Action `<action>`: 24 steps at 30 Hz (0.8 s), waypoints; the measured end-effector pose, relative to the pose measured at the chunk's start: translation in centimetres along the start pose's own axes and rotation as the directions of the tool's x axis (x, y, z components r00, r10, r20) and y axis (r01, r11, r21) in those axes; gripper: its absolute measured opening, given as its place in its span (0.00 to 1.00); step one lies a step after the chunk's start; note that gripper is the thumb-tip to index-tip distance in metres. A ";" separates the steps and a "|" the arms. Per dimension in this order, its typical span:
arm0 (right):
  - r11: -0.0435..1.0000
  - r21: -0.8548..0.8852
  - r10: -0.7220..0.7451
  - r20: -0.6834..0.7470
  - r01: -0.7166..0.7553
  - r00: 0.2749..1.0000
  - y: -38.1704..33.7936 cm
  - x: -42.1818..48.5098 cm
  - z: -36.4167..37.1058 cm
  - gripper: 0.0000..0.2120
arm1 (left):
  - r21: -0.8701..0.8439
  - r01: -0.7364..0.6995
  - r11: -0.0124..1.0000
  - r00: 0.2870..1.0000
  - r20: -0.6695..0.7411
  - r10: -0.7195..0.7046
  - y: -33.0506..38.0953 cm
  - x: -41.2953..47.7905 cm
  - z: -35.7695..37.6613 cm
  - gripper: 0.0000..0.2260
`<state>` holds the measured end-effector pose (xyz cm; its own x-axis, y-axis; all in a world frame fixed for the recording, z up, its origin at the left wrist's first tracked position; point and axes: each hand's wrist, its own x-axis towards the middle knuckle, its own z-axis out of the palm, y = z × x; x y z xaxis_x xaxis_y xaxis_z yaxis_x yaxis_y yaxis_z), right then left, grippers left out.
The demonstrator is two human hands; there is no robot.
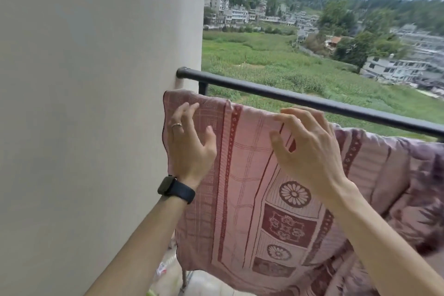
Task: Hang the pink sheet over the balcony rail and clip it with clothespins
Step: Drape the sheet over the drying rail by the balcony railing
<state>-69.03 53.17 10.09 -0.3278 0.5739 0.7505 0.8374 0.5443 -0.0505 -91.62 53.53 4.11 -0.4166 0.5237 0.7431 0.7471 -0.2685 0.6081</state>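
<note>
The pink sheet (242, 170), patterned with dark red stripes and flowers, hangs in front of me just below and nearer than the black balcony rail (300, 100). Its top edge sags under the rail. My left hand (189, 142), with a ring and a black watch on the wrist, lies against the sheet's upper left corner with fingers spread. My right hand (310, 149) is at the sheet's top edge further right, fingers spread and slightly bent, fingertips touching the cloth. No clothespins are visible.
A pale wall (96, 103) fills the left side, and the rail ends against it. Beyond the rail lie a green field and houses. More bunched pink cloth (408, 187) hangs at the right. Below the sheet a bit of balcony floor (204, 283) shows.
</note>
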 end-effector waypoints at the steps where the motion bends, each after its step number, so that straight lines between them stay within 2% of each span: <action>1: 0.999 -0.013 0.040 -0.051 -0.040 0.998 1.6 -2.1 -1.3 0.17 | -0.048 -0.063 0.997 0.998 0.027 0.064 2.3 -1.3 1.0 0.22; 4: 0.992 -0.067 0.094 -0.200 -0.109 0.975 6.5 -7.8 -5.3 0.13 | -0.197 -0.190 0.962 0.964 0.148 0.221 9.0 -6.2 4.2 0.20; 8: 0.972 -0.193 0.061 -0.340 -0.133 0.938 12.8 -13.3 -11.0 0.10 | -0.282 -0.300 0.911 0.865 0.322 0.384 17.3 -13.0 7.6 0.17; 11: 0.959 -0.221 0.069 -0.423 -0.176 0.904 17.6 -15.7 -14.8 0.09 | -0.318 -0.363 0.876 0.819 0.340 0.463 23.5 -17.2 9.3 0.16; 13: 0.950 -0.219 0.116 -0.419 -0.224 0.901 21.0 -16.4 -17.3 0.10 | -0.265 -0.402 0.877 0.810 0.344 0.475 27.4 -19.9 10.9 0.22; 15: 0.938 -0.142 0.268 -0.277 -0.315 0.923 24.7 -16.2 -19.7 0.13 | -0.091 -0.408 0.908 0.824 0.391 0.410 30.7 -22.3 12.7 0.33; 17: 0.912 0.017 0.408 0.058 -0.410 0.911 28.0 -14.8 -21.6 0.20 | 0.131 -0.350 0.927 0.865 0.425 0.267 32.7 -23.3 14.7 0.38; 18: 0.890 0.089 0.418 0.235 -0.448 0.877 29.4 -13.7 -22.2 0.22 | 0.226 -0.304 0.925 0.884 0.428 0.186 33.3 -23.4 15.5 0.38; 19: 0.873 0.123 0.394 0.391 -0.471 0.832 30.5 -12.6 -22.8 0.25 | 0.306 -0.250 0.918 0.903 0.417 0.107 33.8 -23.3 16.2 0.37; 21: 0.895 0.074 0.302 0.626 -0.439 0.719 31.9 -10.7 -23.2 0.30 | 0.384 -0.143 0.912 0.911 0.412 -0.030 33.8 -22.3 16.3 0.34; 22: 0.918 0.051 0.242 0.711 -0.393 0.660 32.0 -9.7 -23.1 0.31 | 0.384 -0.111 0.916 0.909 0.412 -0.062 33.5 -21.5 15.8 0.30; 24: 0.934 0.084 0.135 0.817 -0.347 0.561 32.2 -8.1 -22.6 0.26 | 0.326 -0.111 0.939 0.891 0.451 -0.051 32.8 -19.5 14.4 0.22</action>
<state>-29.50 52.26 17.27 -0.4283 0.8951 -0.1243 0.8593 0.3609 -0.3624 -51.54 46.11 5.51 -0.1760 0.8452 0.5047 0.9163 -0.0468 0.3978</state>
